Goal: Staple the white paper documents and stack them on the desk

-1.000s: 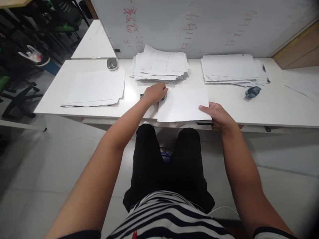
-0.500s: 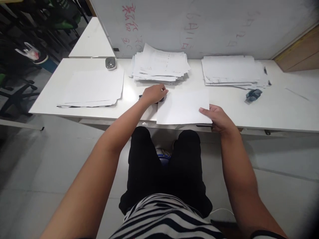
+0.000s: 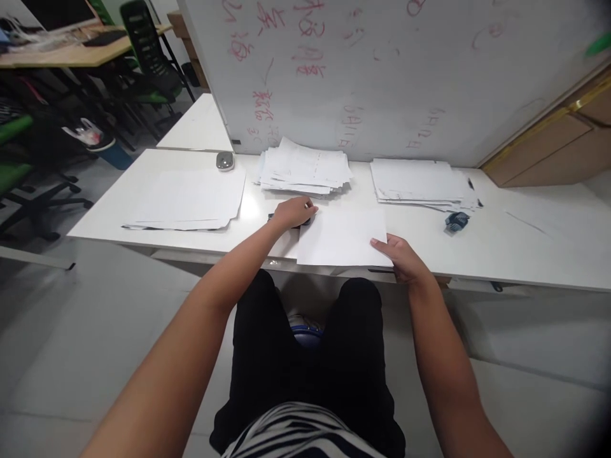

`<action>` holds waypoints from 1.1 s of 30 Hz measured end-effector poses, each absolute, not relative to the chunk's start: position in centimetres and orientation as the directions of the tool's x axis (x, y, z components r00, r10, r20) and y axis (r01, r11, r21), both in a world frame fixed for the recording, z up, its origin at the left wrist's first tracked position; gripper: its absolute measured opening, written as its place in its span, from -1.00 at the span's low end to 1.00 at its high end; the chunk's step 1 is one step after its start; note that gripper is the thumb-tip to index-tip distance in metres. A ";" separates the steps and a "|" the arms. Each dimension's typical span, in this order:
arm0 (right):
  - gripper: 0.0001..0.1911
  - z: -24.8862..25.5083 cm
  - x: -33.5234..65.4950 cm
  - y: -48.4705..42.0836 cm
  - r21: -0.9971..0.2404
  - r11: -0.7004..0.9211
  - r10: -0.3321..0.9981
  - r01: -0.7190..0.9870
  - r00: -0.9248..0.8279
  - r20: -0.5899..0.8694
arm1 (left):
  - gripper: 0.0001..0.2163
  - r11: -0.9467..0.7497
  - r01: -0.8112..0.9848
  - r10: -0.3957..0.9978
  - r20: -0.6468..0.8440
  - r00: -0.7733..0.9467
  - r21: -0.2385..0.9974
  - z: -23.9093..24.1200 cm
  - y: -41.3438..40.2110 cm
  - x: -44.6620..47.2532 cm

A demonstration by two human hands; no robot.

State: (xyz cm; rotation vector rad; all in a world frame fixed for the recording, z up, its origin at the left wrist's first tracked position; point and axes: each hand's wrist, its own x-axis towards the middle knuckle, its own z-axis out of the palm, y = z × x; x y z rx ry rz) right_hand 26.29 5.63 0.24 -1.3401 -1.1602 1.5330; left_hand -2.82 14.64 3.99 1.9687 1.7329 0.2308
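Both bare hands are at work over the long white table [image 3: 501, 257] in the head view. Left hand [image 3: 292, 214] first: it lies palm down, fingers curled in narrow, over a small dark object [image 3: 307, 222] at the far left corner of a plain white sheet of paper [image 3: 340, 238]. Most of that object is covered, so it may be a stapler, and I cannot tell whether the fingers grip it or only press on it. The right hand [image 3: 403, 257] holds the sheet's right edge near its lower corner, thumb on top and the other fingers beneath. The sheet lies flat between the hands, its near edge at the table's front edge.

Just beyond the left hand sits a thick, uneven stack of white printed papers [image 3: 305, 166]. Farther right is a second, neater pile of white papers [image 3: 413, 181], with a small dark-blue bundled object [image 3: 457, 221] just in front of it. To the left lies a low, wide pile of blank-topped white sheets [image 3: 184, 197], and near its far right corner a rounded-square grey-and-white device [image 3: 225, 161]. Behind the table stands a whiteboard [image 3: 358, 70] with red handwriting, and a brown cardboard box [image 3: 544, 149] stands at the far right.
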 end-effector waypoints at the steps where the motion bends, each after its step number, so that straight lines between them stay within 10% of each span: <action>1: -0.55 0.2 26.3 5.6 -0.960 -0.281 0.949 0.008 -0.145 -0.279 | -0.61 -0.048 0.881 0.969 -0.192 0.155 0.470 4.1 14.5 -2.8; 25: -0.56 1.5 27.9 4.8 -0.959 -0.284 0.955 0.017 -0.089 -0.284 | -0.74 0.028 0.288 0.968 0.046 -0.247 0.957 3.7 15.1 -5.6; 33: -0.62 6.7 30.9 5.9 -1.000 0.020 0.952 0.021 0.305 0.026 | -0.40 -0.220 0.775 0.975 0.166 0.150 0.592 2.1 8.8 -9.8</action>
